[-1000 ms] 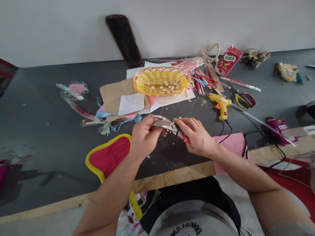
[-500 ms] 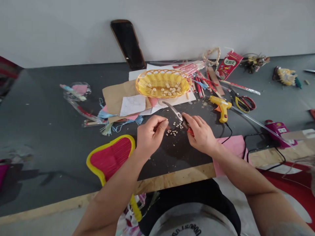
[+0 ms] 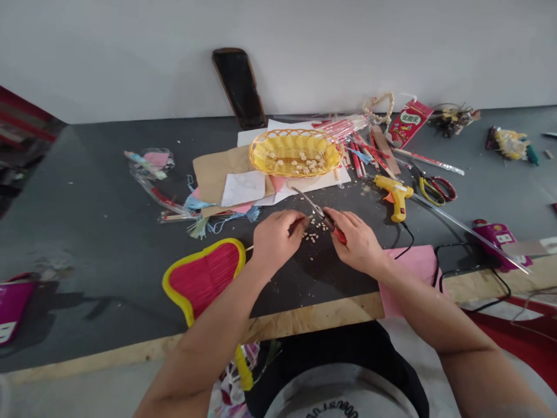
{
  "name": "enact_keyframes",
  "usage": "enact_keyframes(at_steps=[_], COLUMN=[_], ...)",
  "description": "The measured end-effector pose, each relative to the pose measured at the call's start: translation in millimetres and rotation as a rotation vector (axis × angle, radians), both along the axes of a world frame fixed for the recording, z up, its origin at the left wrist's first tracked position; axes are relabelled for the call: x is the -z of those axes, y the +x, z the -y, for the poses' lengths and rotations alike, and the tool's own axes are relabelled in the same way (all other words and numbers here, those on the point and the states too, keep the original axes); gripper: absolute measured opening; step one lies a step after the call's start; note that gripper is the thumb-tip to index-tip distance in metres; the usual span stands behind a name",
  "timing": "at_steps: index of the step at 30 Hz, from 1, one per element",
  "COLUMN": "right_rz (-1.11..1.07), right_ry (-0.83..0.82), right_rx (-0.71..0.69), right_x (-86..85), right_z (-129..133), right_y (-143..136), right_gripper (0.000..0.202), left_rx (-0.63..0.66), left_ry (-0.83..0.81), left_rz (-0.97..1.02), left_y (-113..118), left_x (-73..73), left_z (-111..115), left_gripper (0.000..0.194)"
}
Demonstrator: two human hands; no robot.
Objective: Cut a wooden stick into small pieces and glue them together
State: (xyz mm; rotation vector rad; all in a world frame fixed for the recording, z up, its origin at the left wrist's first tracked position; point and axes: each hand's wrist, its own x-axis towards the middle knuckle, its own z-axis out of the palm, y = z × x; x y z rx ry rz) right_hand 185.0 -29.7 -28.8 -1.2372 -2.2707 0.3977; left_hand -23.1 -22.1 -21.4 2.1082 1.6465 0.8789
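My right hand [image 3: 357,239] is wrapped round the red handle of a pair of shears [image 3: 314,207], whose curved metal blades point away and to the left. My left hand [image 3: 278,241] is closed in a pinch on a thin pale stick [image 3: 249,248]. One end shows to the left of the hand, and the fingertips are close to the shears' blades. Small pale cut pieces [image 3: 311,237] lie scattered on the dark table below the blades. Behind them a yellow woven basket [image 3: 296,173] holds several pale, knobbly little clusters.
A yellow glue gun [image 3: 395,194] and scissors [image 3: 435,188] lie to the right. Red fan-like piece [image 3: 204,276] with yellow edging rests by my left forearm. Papers [image 3: 217,174] and tassels [image 3: 200,223] lie left of the basket. A phone [image 3: 239,87] leans on the wall.
My left hand has moved right, closer to the shears' blades, and the stick now shows behind it. The right hand keeps hold of the shears. The view has shifted slightly.
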Motion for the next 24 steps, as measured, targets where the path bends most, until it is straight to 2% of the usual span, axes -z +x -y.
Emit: enact_keyframes(at_steps=[4, 8, 10, 12, 13, 15, 18, 21, 24], right_rz=[-0.057, -0.122, -0.138, -0.148, -0.154, -0.164, -0.16, -0.133, -0.098], right_ry=[0.016, 0.022, 0.012, -0.006, -0.019, -0.052, -0.113, -0.17, -0.227], right_rx=[-0.003, 0.026, 0.038, 0.038, 0.031, 0.013, -0.005, -0.021, -0.029], right_x=[2.1, 1.0, -0.1, -1.4, -2.1, -4.1, -8.1, -12.8, -16.8], right_z=[-2, -3, -3, -2, -2, -1, 0, 1, 2], right_y=[2, 3, 4, 3, 3, 3, 3, 4, 6], right_gripper=[0.054, 0.05, 0.048, 0.046, 0.046, 0.045, 0.045, 0.045, 0.044], left_rx=[-0.021, -0.062, -0.089, -0.196, -0.296, -0.448, -0.589, -0.667, -0.716], left_ry=[0.047, 0.082, 0.033, -0.058, -0.081, -0.108, -0.181, -0.199, -0.16], left_rz=[-0.021, -0.044, -0.113, -0.172, -0.211, -0.291, -0.337, -0.347, -0.393], left_y=[-1, -15, -36, -70, -90, -132, -186, -219, -239], left_x=[-0.1, -22.1, -35.7, -44.0, -45.0, -40.8, -26.2, -12.2, -1.6], left_z=[0, -10, -28, -58, -75, -112, -161, -196, -221], left_gripper=[0.019, 0.02, 0.02, 0.023, 0.024, 0.025, 0.024, 0.024, 0.02])
